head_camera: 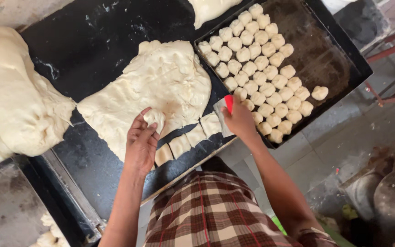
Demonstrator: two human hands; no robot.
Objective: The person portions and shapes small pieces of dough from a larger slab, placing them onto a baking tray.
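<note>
In left hand (141, 142), pale, soft dough piece (154, 118), lumpy, roughly rounded

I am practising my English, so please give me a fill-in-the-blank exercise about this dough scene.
1. The left hand holds a small piece of ____.
2. The right hand grips a scraper with a ____ handle.
3. The shaped dough balls sit in rows on a dark ____.
4. The cut strip pieces lie on the ____ worktop.

Missing words: dough; red; tray; black
</note>
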